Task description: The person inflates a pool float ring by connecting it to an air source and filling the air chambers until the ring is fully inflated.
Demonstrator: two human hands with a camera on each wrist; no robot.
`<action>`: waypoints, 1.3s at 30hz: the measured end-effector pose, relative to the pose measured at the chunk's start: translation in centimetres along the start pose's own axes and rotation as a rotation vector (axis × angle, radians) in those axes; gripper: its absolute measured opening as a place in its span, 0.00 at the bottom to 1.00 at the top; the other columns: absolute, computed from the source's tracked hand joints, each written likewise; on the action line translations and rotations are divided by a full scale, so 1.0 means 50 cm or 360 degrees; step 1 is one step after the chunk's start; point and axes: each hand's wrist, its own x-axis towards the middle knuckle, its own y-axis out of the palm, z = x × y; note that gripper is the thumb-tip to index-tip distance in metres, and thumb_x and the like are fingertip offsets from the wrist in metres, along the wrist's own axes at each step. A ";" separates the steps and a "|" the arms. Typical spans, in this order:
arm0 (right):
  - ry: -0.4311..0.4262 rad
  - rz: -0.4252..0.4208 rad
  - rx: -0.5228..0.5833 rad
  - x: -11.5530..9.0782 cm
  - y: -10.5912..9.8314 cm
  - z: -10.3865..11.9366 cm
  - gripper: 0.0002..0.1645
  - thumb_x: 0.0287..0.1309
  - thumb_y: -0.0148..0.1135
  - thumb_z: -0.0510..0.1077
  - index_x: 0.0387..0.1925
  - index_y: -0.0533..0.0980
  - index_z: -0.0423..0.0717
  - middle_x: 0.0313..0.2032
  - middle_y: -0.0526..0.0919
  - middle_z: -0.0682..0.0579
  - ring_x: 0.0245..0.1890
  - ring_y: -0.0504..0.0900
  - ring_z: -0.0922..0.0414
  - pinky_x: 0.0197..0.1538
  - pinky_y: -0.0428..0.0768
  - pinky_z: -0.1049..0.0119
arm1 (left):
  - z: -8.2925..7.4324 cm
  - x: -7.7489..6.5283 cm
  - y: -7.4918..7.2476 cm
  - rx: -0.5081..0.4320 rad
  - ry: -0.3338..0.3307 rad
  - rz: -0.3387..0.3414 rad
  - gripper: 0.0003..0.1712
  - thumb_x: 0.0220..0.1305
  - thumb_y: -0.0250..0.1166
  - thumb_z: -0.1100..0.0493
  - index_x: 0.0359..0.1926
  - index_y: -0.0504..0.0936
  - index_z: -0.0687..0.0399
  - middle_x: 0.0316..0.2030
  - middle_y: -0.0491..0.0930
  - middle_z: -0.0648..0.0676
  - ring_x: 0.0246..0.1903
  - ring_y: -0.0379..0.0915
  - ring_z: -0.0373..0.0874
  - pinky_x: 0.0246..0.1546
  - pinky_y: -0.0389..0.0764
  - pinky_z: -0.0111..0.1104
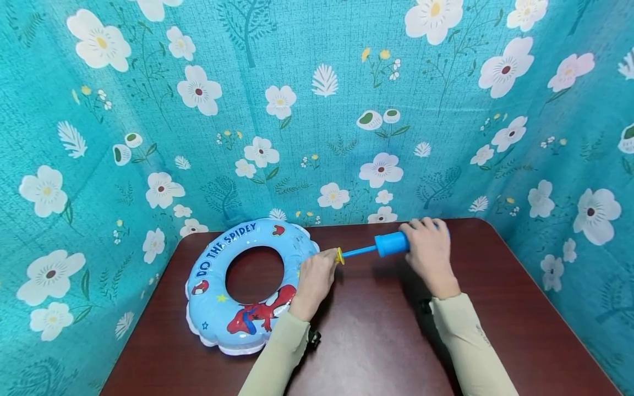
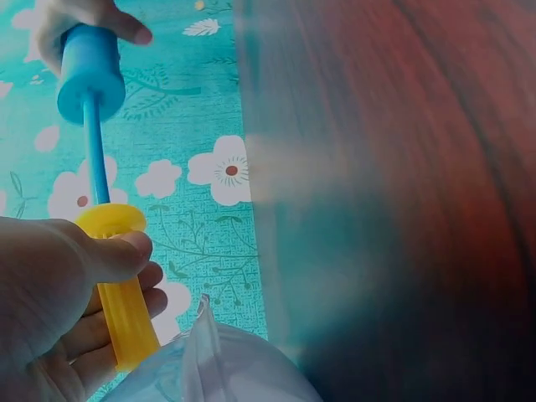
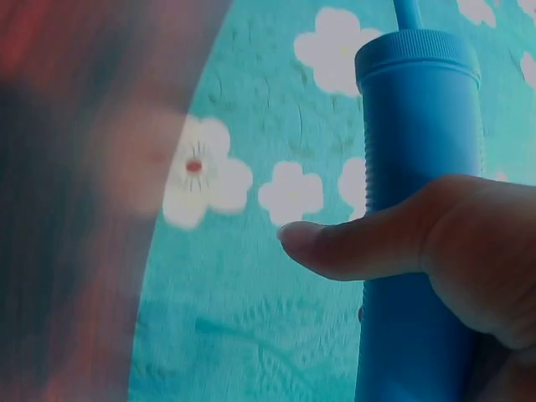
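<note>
A hand pump with a blue barrel (image 1: 392, 243), a thin blue rod (image 1: 360, 251) and a yellow handle (image 2: 127, 314) is held between both hands above the table. My left hand (image 1: 317, 278) grips the yellow handle, its fingers curled round it in the left wrist view. My right hand (image 1: 430, 256) holds the blue barrel, with the thumb (image 3: 352, 251) lying across it in the right wrist view. Part of the rod is drawn out of the barrel. Close beside the left hand lies an inflated light blue swim ring (image 1: 210, 300) with a red cartoon figure and lettering.
The dark reddish-brown table (image 1: 376, 335) has a curtain (image 1: 307, 132) with white flowers on teal behind it and along both sides. The swim ring takes up the table's left part.
</note>
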 end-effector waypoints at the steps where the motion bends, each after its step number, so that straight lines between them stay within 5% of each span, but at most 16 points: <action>1: 0.0022 -0.0005 -0.0005 -0.001 -0.004 -0.011 0.32 0.30 0.83 0.32 0.46 0.86 0.44 0.45 0.90 0.41 0.49 0.80 0.39 0.60 0.72 0.38 | 0.000 0.000 0.000 -0.0004 -0.0003 0.0007 0.03 0.74 0.69 0.60 0.40 0.86 0.52 0.32 0.87 0.48 0.30 0.86 0.46 0.27 0.83 0.35; 7: 0.0056 -0.0008 -0.0052 -0.004 -0.014 -0.026 0.36 0.26 0.87 0.34 0.48 0.86 0.43 0.46 0.89 0.40 0.49 0.80 0.37 0.62 0.71 0.35 | 0.000 -0.001 0.004 -0.0009 -0.0015 0.0036 0.05 0.77 0.66 0.60 0.39 0.85 0.51 0.30 0.86 0.47 0.28 0.84 0.44 0.26 0.82 0.33; 21: -0.0210 0.0053 -0.0155 -0.008 0.037 0.110 0.17 0.51 0.74 0.31 0.44 0.82 0.42 0.39 0.84 0.42 0.42 0.80 0.40 0.51 0.75 0.39 | -0.003 -0.003 0.002 0.0021 0.0032 -0.0024 0.10 0.75 0.68 0.62 0.33 0.80 0.49 0.26 0.82 0.47 0.27 0.82 0.44 0.24 0.79 0.33; 28: -0.0283 0.0083 -0.0148 -0.017 0.054 0.152 0.22 0.52 0.76 0.34 0.49 0.82 0.44 0.42 0.85 0.43 0.43 0.80 0.41 0.51 0.77 0.39 | -0.003 -0.008 0.003 -0.0021 0.0028 0.0011 0.04 0.76 0.67 0.60 0.40 0.85 0.52 0.32 0.88 0.49 0.29 0.83 0.43 0.30 0.84 0.36; 33: -0.0268 0.0102 -0.0090 -0.013 0.046 0.137 0.25 0.48 0.77 0.33 0.51 0.83 0.47 0.43 0.86 0.45 0.44 0.81 0.42 0.51 0.77 0.41 | -0.002 -0.006 0.001 -0.0007 0.0029 0.0006 0.04 0.75 0.68 0.60 0.39 0.86 0.50 0.32 0.87 0.48 0.29 0.83 0.43 0.27 0.82 0.37; 39: -0.0155 0.0098 -0.0004 -0.002 0.027 0.065 0.29 0.36 0.76 0.30 0.47 0.84 0.47 0.41 0.87 0.46 0.45 0.81 0.42 0.52 0.74 0.42 | -0.001 -0.001 0.003 -0.0015 0.0043 -0.0006 0.06 0.75 0.69 0.61 0.37 0.84 0.50 0.30 0.86 0.47 0.29 0.84 0.44 0.26 0.82 0.35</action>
